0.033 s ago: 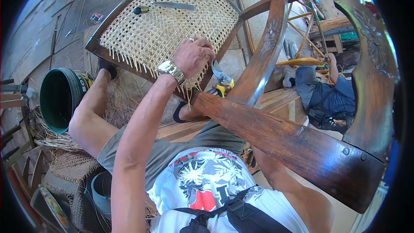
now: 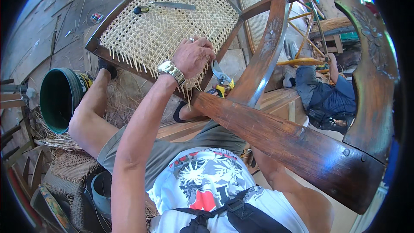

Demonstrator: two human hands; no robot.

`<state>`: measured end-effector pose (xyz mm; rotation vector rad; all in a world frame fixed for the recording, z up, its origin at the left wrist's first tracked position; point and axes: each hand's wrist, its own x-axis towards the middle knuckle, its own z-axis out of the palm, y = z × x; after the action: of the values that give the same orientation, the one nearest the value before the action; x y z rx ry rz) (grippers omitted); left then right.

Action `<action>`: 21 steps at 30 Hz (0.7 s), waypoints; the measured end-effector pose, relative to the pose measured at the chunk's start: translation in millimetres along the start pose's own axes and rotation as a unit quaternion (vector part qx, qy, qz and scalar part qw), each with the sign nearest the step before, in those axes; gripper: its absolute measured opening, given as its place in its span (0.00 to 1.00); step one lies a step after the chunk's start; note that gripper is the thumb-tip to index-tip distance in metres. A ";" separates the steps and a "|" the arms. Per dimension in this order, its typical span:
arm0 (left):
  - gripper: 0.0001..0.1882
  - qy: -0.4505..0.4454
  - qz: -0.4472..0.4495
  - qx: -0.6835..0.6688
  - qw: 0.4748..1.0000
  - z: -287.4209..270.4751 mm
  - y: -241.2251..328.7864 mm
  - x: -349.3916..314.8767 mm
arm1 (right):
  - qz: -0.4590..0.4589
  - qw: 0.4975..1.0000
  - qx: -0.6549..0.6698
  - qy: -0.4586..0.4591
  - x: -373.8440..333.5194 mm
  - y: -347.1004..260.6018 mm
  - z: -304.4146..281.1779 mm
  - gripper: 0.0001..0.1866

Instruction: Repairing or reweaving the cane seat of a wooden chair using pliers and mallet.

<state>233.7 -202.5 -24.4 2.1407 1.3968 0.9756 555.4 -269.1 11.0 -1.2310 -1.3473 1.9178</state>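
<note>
My left hand [image 2: 194, 56], with a metal watch on its wrist, is closed with bent fingers over the near right corner of a woven cane seat [image 2: 159, 30]. Its fingertips press down at the cane strands there, partly hidden by the hand. Loose cane ends hang over the near edge of the dark wooden seat frame [image 2: 129, 68]. My right arm [image 2: 269, 164] passes beneath the carved wooden chair back [image 2: 284, 131], which hides my right hand. A cutting tool with a curved grey blade and yellow grip [image 2: 222, 82] is just right of my left hand, by the frame.
On the cane lie a flat metal blade [image 2: 174, 5] and a small dark-handled tool [image 2: 140, 10]. A green bucket [image 2: 56, 103] stands left of my knee, with cane scraps around it. Another person [image 2: 327, 92] sits beyond the chair back at right.
</note>
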 end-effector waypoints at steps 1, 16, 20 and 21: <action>0.09 -0.001 -0.004 0.003 1.000 -0.3 1.4 0.3 | 0.002 1.000 0.015 0.001 0.7 1.7 0.7 0.24; 0.09 0.013 -0.003 0.009 1.000 -2.1 3.3 -1.2 | 0.015 0.970 0.243 0.006 9.8 16.5 23.3 0.24; 0.08 0.028 0.010 0.009 1.000 -1.7 2.5 -3.0 | 0.018 0.954 0.300 0.008 11.0 17.6 30.3 0.24; 0.08 0.028 0.010 0.009 1.000 -1.9 2.8 -3.3 | 0.018 0.949 0.313 0.009 11.2 17.6 31.5 0.24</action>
<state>233.2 -206.7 -22.4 2.1605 1.4174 1.0424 524.4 -282.1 -6.1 -0.9442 -0.6119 2.1133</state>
